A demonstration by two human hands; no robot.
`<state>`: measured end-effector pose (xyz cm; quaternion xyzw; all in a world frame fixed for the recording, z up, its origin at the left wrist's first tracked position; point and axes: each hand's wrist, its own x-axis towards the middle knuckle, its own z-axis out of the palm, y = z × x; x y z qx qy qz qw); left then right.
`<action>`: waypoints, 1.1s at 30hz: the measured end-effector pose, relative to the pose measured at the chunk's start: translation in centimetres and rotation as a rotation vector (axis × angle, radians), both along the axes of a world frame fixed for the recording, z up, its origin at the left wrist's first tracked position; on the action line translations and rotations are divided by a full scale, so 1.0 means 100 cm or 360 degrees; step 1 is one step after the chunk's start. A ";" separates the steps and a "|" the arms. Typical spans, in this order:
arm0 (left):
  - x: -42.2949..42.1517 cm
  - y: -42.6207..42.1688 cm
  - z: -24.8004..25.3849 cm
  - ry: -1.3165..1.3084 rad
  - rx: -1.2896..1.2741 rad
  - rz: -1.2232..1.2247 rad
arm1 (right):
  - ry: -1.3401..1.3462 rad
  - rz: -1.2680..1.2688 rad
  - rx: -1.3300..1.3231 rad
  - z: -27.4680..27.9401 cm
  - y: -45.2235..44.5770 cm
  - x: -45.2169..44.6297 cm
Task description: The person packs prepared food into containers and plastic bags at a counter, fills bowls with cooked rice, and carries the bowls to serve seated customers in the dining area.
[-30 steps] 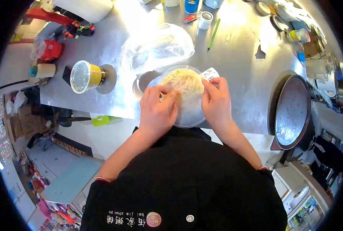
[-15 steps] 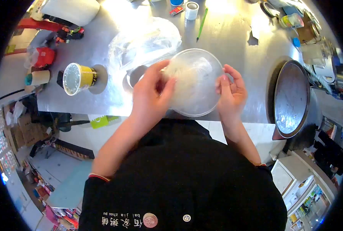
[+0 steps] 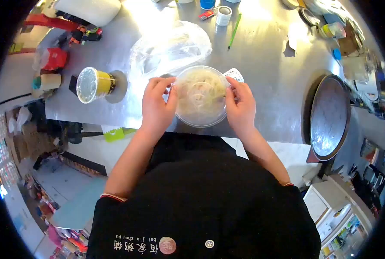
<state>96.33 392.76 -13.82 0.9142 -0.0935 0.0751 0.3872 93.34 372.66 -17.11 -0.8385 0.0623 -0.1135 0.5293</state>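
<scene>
A round clear plastic lid [image 3: 201, 97] lies level over a round container close to the table's front edge. Pale food with greenish bits shows blurred through it. My left hand [image 3: 157, 101] grips the left rim, thumb and fingers curled at the edge. On the opposite rim my right hand [image 3: 242, 103] is closed the same way. Most of the container's wall is hidden under the lid and hands. Behind my right fingers a white printed slip [image 3: 234, 74] sticks out.
A crumpled clear plastic bag [image 3: 171, 45] lies behind the lid. Left stands a yellow paper tub [image 3: 98, 85] with a clear top. Farther back are a white roll [image 3: 223, 16] and a green pen [image 3: 234, 32]. A large dark round pan [image 3: 329, 116] sits at right.
The lid has come down and left from a raised position between my hands and now lies flat over the container. My right hand has moved left and lower. The printed slip has come into view.
</scene>
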 end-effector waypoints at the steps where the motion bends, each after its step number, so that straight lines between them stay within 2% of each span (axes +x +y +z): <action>1: -0.001 0.001 -0.006 -0.0001 -0.0010 0.0018 | -0.0001 0.0018 -0.0010 -0.001 0.000 0.005; 6: -0.011 0.007 -0.022 0.0242 -0.0209 0.0178 | -0.0006 0.0100 -0.0159 -0.002 0.004 0.015; 9: -0.020 0.006 -0.032 0.0303 -0.0339 0.0247 | -0.0045 0.0132 -0.0217 -0.001 0.005 0.014; 10: -0.020 0.005 -0.028 0.0293 -0.0347 0.0218 | -0.0159 0.0145 -0.0292 -0.004 0.004 0.015; 14: -0.024 0.005 -0.035 0.0278 -0.0330 0.0216 | -0.0177 0.0195 -0.0337 -0.004 0.003 0.015; 17: -0.027 0.003 -0.034 0.0283 -0.0215 0.0189 | -0.0182 0.0176 -0.0370 -0.009 0.006 0.015; 20: -0.024 0.002 -0.037 0.0107 -0.0088 0.0140 | -0.0266 0.0138 -0.0341 -0.006 0.005 0.018; 22: -0.022 0.009 -0.032 0.0377 0.0008 0.0105 | -0.0013 0.0207 -0.0376 -0.001 0.002 0.013; 23: -0.020 0.008 -0.029 0.0358 0.0008 0.0103 | -0.0032 0.0202 -0.0377 0.003 0.000 0.009; 25: -0.016 0.007 -0.019 -0.0263 0.0366 0.0102 | -0.0165 0.0176 -0.0786 0.014 -0.004 0.004; 26: -0.021 0.001 -0.017 -0.0098 0.0303 -0.0017 | -0.0168 0.0182 -0.0784 0.016 -0.002 0.009; 27: -0.025 -0.011 -0.015 -0.0088 0.0305 -0.0013 | -0.0373 0.0320 -0.0804 0.021 0.004 0.016; 28: -0.029 -0.025 -0.012 -0.0089 0.0476 -0.0161 | -0.0577 0.0458 -0.0818 0.022 0.010 0.020; 29: -0.030 -0.034 -0.010 -0.0096 0.0648 -0.0308 | -0.0575 0.0462 -0.0810 0.018 0.015 0.022; 31: -0.030 -0.036 -0.015 -0.0030 0.0701 -0.0311 | -0.0464 0.0692 -0.0929 0.008 0.025 0.028; 33: -0.030 -0.035 -0.021 0.0052 0.0746 -0.0314 | -0.0407 0.0723 -0.0892 0.007 0.024 0.028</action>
